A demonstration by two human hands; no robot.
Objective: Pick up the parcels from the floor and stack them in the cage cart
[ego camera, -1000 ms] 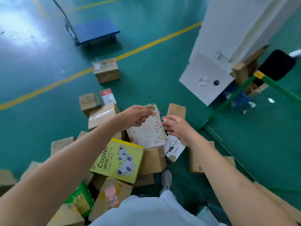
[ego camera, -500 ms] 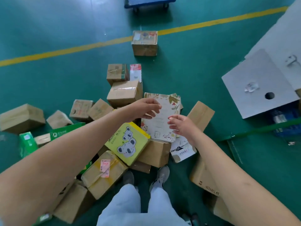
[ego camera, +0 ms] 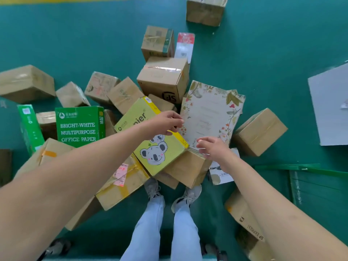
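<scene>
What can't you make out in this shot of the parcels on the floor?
- Head view: "Copier" lettering on the yellow koala box, partly covered by the left hand.
- White parcel behind the right hand: print mostly hidden.
- Top brown box: cut off by the frame edge.
- Floral parcel text: too faint.

Left arm: bare, entered from the lower left of the frame and ran up toward centre. Left hand (ego camera: 165,123): palm down, fingers loosely curled, nothing visibly gripped (fingertips blurred). Right arm: bare, entered from the lower right corner and ran up-left toward centre. Right hand (ego camera: 212,146): palm down, fingers loosely spread and pointing left, holding nothing. The two hands sat near each other at mid-frame, apart.
</scene>
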